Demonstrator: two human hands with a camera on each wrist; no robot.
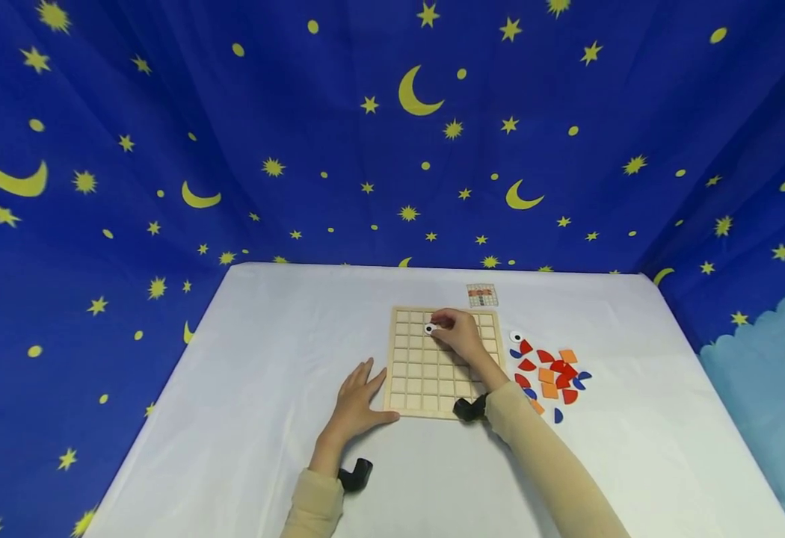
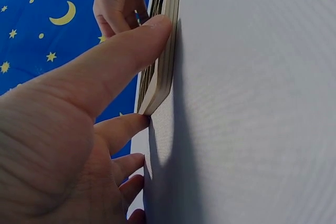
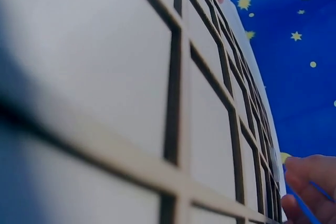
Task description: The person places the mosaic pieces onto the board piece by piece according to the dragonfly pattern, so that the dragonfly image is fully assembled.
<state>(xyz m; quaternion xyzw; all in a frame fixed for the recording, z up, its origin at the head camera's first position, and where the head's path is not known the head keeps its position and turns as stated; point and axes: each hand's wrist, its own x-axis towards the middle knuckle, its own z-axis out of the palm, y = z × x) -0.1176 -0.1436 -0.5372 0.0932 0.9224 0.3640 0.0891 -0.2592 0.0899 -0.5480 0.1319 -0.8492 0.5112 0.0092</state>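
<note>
A square wooden grid board lies on the white-covered table. Over its upper part, my right hand pinches a white disc with a black dot between thumb and fingers, close above the cells. In the right wrist view, the right hand shows at the far end of the grid. My left hand lies at the board's near left corner with its fingers spread. The left wrist view has the left thumb resting against the board's edge and another fingertip touching its corner.
Right of the board lie several loose flat pieces: red wedges, orange squares, blue half-discs and a second dotted white disc. A small patterned card sits behind the board. Starry blue cloth hangs around the table.
</note>
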